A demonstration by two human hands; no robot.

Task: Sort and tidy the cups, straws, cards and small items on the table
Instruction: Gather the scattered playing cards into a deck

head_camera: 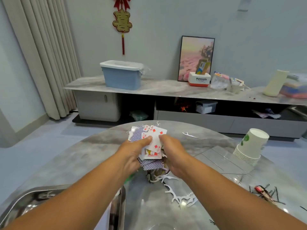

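A messy bunch of playing cards, some face up with red diamonds and some showing blue backs, is held above the middle of the round marble table. My left hand grips the bunch from the left with the thumb on top. From the right, my right hand holds the same cards. More blue-backed cards lie under the hands. White floss picks are scattered on the table nearer me, and one more floss pick lies farther off. A stack of paper cups leans at the right.
A steel tray sits at the near left edge. Dark hairpins and a red clip lie at the near right. A ribbed clear sheet lies beside the cups. Beyond the table stands a low cabinet with a blue lidded box.
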